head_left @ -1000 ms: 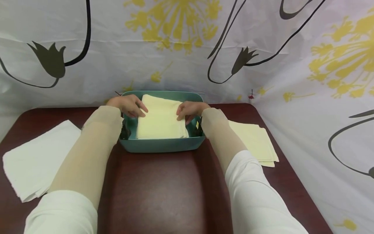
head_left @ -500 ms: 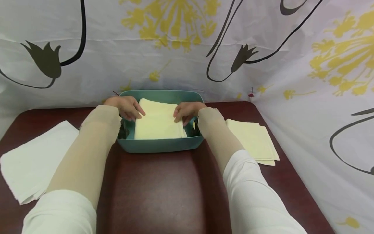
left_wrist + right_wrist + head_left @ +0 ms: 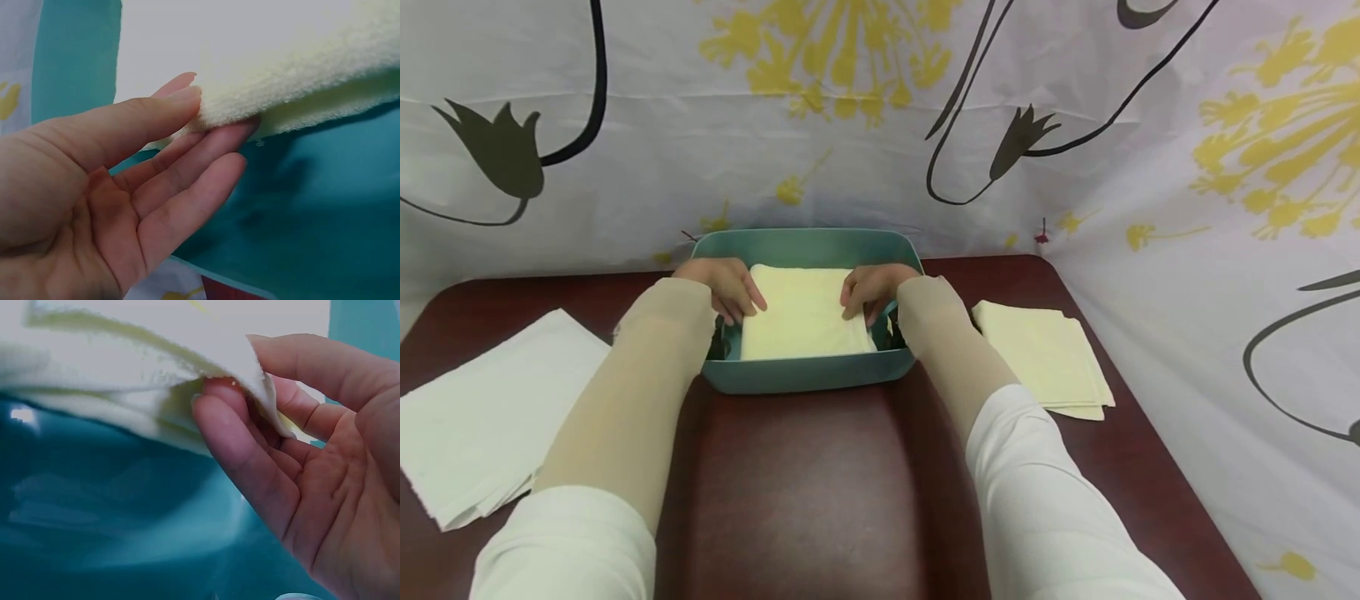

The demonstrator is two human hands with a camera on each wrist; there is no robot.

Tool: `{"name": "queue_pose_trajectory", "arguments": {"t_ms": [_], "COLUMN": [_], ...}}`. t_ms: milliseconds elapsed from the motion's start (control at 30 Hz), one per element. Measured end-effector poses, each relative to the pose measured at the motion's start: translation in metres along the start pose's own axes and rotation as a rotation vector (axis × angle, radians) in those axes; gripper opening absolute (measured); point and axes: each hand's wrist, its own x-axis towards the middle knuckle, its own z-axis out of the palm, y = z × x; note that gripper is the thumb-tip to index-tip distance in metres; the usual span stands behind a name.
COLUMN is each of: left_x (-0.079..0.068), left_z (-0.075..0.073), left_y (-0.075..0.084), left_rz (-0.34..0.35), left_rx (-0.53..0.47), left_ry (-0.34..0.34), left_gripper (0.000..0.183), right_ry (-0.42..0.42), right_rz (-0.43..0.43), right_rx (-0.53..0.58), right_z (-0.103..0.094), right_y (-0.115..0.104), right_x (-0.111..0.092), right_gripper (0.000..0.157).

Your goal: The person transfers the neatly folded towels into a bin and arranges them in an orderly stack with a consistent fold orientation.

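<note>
A folded pale yellow towel (image 3: 801,317) lies inside a teal plastic bin (image 3: 808,377) at the far side of the table. My left hand (image 3: 721,285) pinches the towel's left edge. In the left wrist view, the thumb of that left hand (image 3: 119,169) is on top and fingertips go under the terry fold (image 3: 281,87). The opposite edge is pinched by my right hand (image 3: 877,288). Seen from the right wrist, this right hand (image 3: 312,444) has its thumb above and fingers tucked between the towel layers (image 3: 125,369).
On the right of the dark red-brown table (image 3: 797,492) lies a stack of folded pale yellow towels (image 3: 1045,354). Folded white cloths (image 3: 497,408) lie on the left, partly behind my left forearm. A floral-patterned white curtain (image 3: 850,158) hangs right behind the bin.
The towel's far edge has come lower and nearer, and it now lies straighter in the bin. Both hands keep their hold and have moved slightly with it. The head view has shifted a little.
</note>
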Motion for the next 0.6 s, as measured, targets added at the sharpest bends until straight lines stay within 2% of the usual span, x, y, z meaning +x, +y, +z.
{"name": "queue_pose_trajectory", "arguments": {"t_ms": [167, 367, 600], "left_x": [0.002, 0.0, -0.006], "left_z": [0.003, 0.01, 0.018], "left_y": [-0.003, -0.001, 0.005], "left_rz": [-0.027, -0.069, -0.114], "left_rx": [-0.03, -0.047, 0.001], "left_ry": [0.007, 0.036, 0.09], "left_gripper": [0.031, 0.03, 0.028], "right_ry": [-0.008, 0.022, 0.03], "right_rz": [0.004, 0.025, 0.029], "right_rx": [-0.002, -0.056, -0.084], "right_z": [0.003, 0.008, 0.014], "right_y": [0.0, -0.001, 0.0], "right_x": [0.001, 0.002, 0.006], "right_gripper": [0.018, 0.017, 0.014]}}
